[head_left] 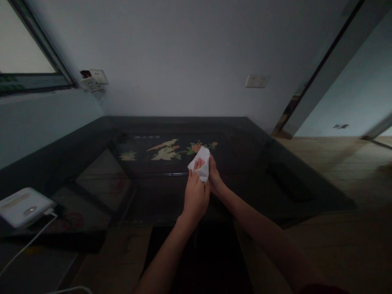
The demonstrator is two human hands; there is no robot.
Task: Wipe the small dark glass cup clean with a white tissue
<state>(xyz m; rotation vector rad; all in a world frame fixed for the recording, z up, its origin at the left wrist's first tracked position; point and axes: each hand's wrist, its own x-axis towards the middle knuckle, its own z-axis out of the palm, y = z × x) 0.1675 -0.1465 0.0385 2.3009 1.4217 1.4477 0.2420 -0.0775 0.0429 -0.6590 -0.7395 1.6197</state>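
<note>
Both my hands are on a folded white tissue, held over the middle of a dark glossy table. My left hand has its fingers pressed on the near face of the tissue. On the far right side of it, my right hand grips its edge, with most of those fingers hidden behind the tissue. Below the tissue, the tabletop bears a picture of a bird and flowers.
A white box-shaped device with a white cable sits at the table's left. Wall sockets are on the back wall, with another socket and plug near the window. Wooden floor lies to the right.
</note>
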